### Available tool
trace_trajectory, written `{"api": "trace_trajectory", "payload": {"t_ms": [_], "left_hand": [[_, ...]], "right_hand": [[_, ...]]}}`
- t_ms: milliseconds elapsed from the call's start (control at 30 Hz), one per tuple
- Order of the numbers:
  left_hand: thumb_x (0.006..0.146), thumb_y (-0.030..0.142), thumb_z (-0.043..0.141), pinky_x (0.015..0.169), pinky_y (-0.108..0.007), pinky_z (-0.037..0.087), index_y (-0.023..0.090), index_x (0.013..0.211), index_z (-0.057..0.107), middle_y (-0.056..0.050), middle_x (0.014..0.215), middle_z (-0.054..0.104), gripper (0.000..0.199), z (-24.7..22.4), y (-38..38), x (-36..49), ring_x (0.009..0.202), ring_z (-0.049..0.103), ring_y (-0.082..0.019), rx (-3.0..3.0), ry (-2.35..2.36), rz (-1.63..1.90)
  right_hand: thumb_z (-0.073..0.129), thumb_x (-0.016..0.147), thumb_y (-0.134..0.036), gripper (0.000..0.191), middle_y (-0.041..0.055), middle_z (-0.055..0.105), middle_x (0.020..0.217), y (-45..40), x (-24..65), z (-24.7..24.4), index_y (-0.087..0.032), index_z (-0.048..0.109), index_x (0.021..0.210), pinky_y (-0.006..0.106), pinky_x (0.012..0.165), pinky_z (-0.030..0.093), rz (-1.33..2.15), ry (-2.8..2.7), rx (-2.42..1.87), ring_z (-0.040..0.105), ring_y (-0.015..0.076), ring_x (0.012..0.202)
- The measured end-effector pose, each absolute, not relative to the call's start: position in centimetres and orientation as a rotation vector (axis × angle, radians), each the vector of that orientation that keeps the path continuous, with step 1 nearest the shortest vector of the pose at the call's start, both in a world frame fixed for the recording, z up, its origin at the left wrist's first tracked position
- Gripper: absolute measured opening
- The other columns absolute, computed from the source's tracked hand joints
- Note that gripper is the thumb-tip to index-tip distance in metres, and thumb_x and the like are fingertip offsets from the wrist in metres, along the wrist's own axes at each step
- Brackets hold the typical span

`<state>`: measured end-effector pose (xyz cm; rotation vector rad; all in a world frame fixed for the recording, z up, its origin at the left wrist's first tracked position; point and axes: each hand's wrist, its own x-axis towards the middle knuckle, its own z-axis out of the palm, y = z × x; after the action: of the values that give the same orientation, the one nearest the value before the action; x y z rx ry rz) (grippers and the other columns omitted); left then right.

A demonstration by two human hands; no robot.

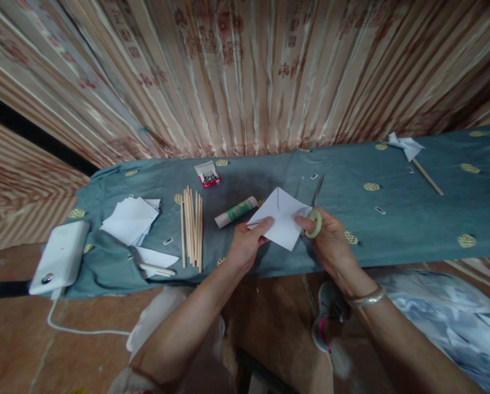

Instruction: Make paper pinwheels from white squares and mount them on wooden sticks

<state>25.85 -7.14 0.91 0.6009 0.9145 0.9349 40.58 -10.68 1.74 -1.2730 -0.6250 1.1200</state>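
Observation:
My left hand (251, 241) pinches the left corner of a square white sheet of paper (283, 221), thumb on top. Slits run inward from some of the paper's corners. My right hand (324, 235) has its fingers in the pale green handle of a pair of scissors (317, 191), whose blades point up and away beside the paper. The right thumb also lies at the paper's right corner. A glue stick (236, 212) lies just left of the paper. Further left, several wooden sticks (192, 230) lie side by side.
A stack of white paper (132, 219) lies at the left, near a white power bank (59, 257) with a cable. A small open red box (208, 176) of metal pieces stands at the back. At the far right lies a paper pinwheel (407, 146) on a stick.

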Motion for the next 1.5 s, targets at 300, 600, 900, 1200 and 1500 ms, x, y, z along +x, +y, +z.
{"api": "trace_trajectory", "payload": {"t_ms": [300,600,900,1200,1500], "left_hand": [[0.049,0.036,0.09,0.068,-0.03,0.052,0.013,0.079,0.071,-0.007,0.082,0.074,0.042,1.9,-4.4,23.9,0.074,0.068,-0.019,0.58,0.959,1.113],[0.048,0.038,0.09,0.069,-0.03,0.051,0.013,0.08,0.072,-0.008,0.083,0.075,0.044,2.2,-3.5,23.2,0.076,0.069,-0.02,0.573,0.979,1.171],[0.047,0.036,0.09,0.067,-0.03,0.053,0.012,0.077,0.072,-0.008,0.08,0.075,0.044,2.2,-3.7,23.5,0.073,0.069,-0.019,0.558,0.96,1.171],[0.048,0.035,0.09,0.069,-0.031,0.053,0.013,0.076,0.071,-0.005,0.076,0.074,0.041,2.2,-3.8,23.5,0.07,0.068,-0.018,0.538,0.944,1.168],[0.049,0.036,0.09,0.066,-0.029,0.051,0.012,0.078,0.071,-0.006,0.079,0.074,0.043,2.0,-3.9,23.5,0.07,0.068,-0.018,0.553,0.944,1.154]], "right_hand": [[0.072,0.07,-0.061,0.046,0.0034,0.07,0.074,-12.8,41.0,2.2,-0.021,0.068,0.093,0.026,0.055,0.043,1.285,-0.916,-1.349,0.055,0.0135,0.061],[0.074,0.067,-0.062,0.051,0.0015,0.066,0.068,-14.7,40.1,2.1,-0.02,0.069,0.095,0.025,0.053,0.044,1.652,-1.144,-1.268,0.053,0.0117,0.056],[0.078,0.065,-0.057,0.047,-0.0004,0.064,0.065,-14.4,39.7,1.9,-0.021,0.069,0.094,0.024,0.053,0.045,1.669,-1.082,-1.279,0.054,0.0111,0.056],[0.079,0.065,-0.055,0.045,-0.0003,0.065,0.066,-14.4,39.3,1.8,-0.02,0.07,0.093,0.023,0.052,0.044,1.695,-1.008,-1.266,0.053,0.0098,0.054],[0.078,0.066,-0.055,0.047,0.0009,0.067,0.067,-14.2,39.4,1.7,-0.018,0.068,0.094,0.023,0.051,0.044,1.698,-1.004,-1.237,0.054,0.0094,0.053]]}}
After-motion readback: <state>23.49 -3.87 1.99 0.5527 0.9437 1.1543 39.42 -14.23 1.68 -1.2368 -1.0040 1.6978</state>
